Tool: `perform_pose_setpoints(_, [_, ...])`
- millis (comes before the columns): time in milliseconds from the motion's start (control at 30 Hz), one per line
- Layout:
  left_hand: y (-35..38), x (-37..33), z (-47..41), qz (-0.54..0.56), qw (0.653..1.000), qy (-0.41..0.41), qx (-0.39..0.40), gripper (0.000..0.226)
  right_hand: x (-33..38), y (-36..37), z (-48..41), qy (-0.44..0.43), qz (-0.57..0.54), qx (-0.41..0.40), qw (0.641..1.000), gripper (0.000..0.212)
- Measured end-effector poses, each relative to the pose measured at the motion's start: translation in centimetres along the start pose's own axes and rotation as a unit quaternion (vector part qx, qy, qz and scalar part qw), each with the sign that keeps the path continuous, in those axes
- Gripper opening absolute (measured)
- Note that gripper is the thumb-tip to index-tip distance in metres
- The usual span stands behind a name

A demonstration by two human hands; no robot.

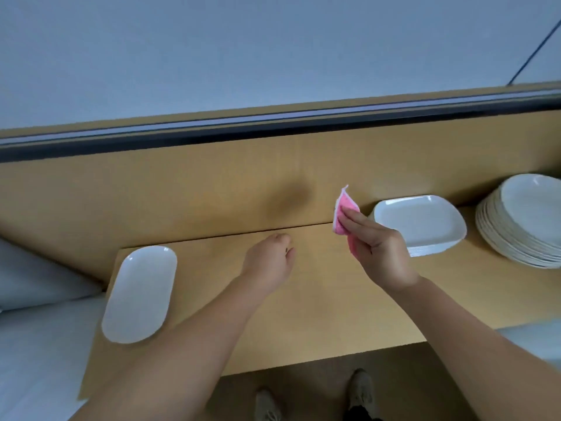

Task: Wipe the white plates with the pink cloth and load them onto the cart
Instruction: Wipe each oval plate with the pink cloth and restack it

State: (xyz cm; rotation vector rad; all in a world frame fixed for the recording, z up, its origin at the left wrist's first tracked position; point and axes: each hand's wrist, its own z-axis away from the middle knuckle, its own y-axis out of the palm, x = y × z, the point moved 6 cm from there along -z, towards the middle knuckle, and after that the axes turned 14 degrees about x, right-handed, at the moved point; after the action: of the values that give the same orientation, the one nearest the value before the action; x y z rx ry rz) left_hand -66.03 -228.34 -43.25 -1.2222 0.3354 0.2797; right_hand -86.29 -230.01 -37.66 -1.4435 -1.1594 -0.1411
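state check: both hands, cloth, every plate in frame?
left hand: above the table, fingers curled, holds nothing
right hand: raised, holds the pink cloth
pink cloth: folded, off the table, in the right hand
oval plate: single, flat at the table's left edge, untouched
rectangular plates: stacked on the table, untouched
round plates: stacked at far right, untouched

Before me: light wooden table (303, 299), wooden back panel (151, 189) rising behind it, dark strip (273, 124) along its top. Pale blue-grey wall (243, 50) above. Brown floor (312, 396) below.
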Motion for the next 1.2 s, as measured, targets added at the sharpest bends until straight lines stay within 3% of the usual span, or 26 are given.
perform_pose_setpoints(133, [1.9,-8.7,-4.2,0.044,0.998,0.044,0.021,0.024,-4.9,-7.3,4.2,0.054,0.033,-0.033,0.997,0.045])
perform_pose_setpoints(333, [4.9,-16.8,-9.9,0.026,0.998,0.017,0.047,0.023,-11.8,-14.9,9.2,0.084,0.062,-0.068,0.992,0.047])
perform_pose_setpoints(467, [6.0,-18.0,-12.3,0.022,0.997,-0.042,0.057,0.039,-14.9,-16.8,9.8,0.080,0.050,-0.061,0.994,0.050])
perform_pose_setpoints(633, [7.2,-18.7,-14.2,0.049,0.991,-0.103,0.063,0.021,-17.3,-17.6,9.6,0.068,0.044,-0.036,0.996,0.054])
perform_pose_setpoints(900, [7.5,-19.2,-14.7,0.121,0.975,-0.172,0.070,0.022,-19.2,-18.4,9.3,0.052,0.026,-0.015,0.998,0.051])
perform_pose_setpoints(1200, [6.0,-19.4,-14.3,0.204,0.965,-0.157,0.059,0.017,-18.8,-19.0,8.6,0.046,0.028,-0.007,0.999,0.049])
